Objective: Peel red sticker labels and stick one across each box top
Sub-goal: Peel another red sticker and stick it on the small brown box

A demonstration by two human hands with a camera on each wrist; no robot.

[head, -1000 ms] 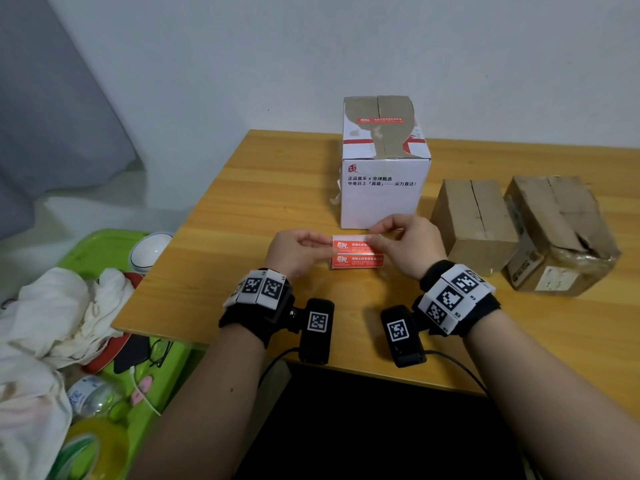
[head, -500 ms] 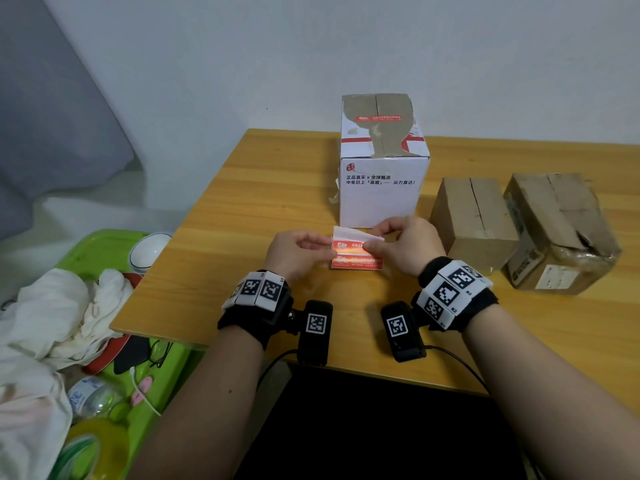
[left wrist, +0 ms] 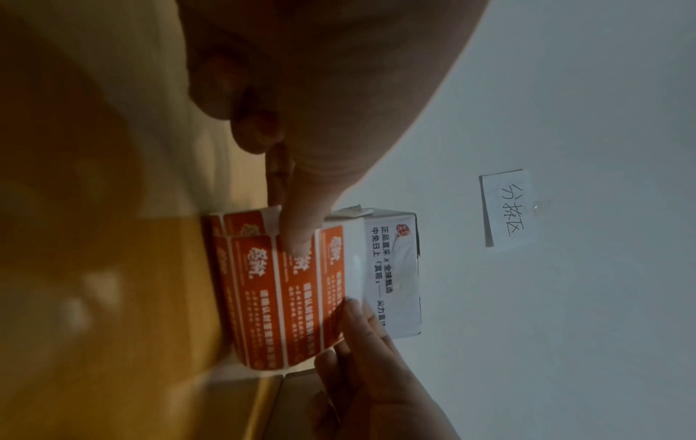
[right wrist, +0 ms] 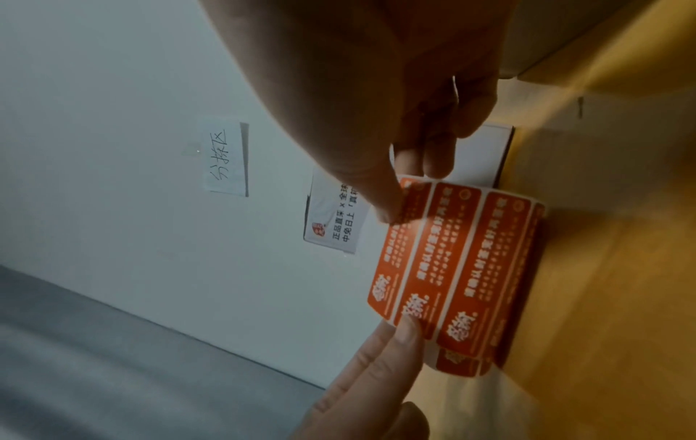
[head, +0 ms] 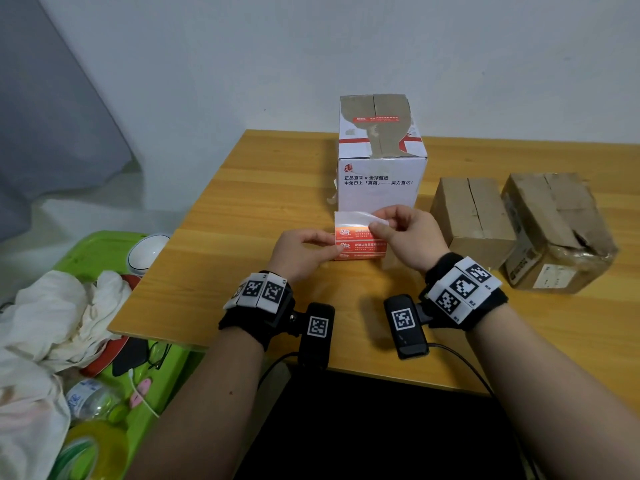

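Note:
A strip of red sticker labels (head: 362,244) is held just above the table in front of the white box (head: 381,192). My left hand (head: 334,247) pinches its left edge; the thumb (left wrist: 299,235) lies on the red face (left wrist: 278,294). My right hand (head: 379,226) pinches the top right corner (right wrist: 405,190) of the strip (right wrist: 459,268), where a white flap (head: 353,218) curls up and away. One red label (head: 375,118) lies across the white box's top. Two brown boxes (head: 472,216) (head: 557,230) at the right show bare tops.
The wooden table (head: 249,202) meets a white wall that carries a handwritten paper note (left wrist: 504,208). Left of the table, a green bin (head: 104,244) holds white cloth, a bowl and bottles. The table's front edge runs just behind my wrists.
The white flap at the strip's top edge has lifted higher as my right hand pulled its corner up and back. My left hand has kept its hold on the left edge.

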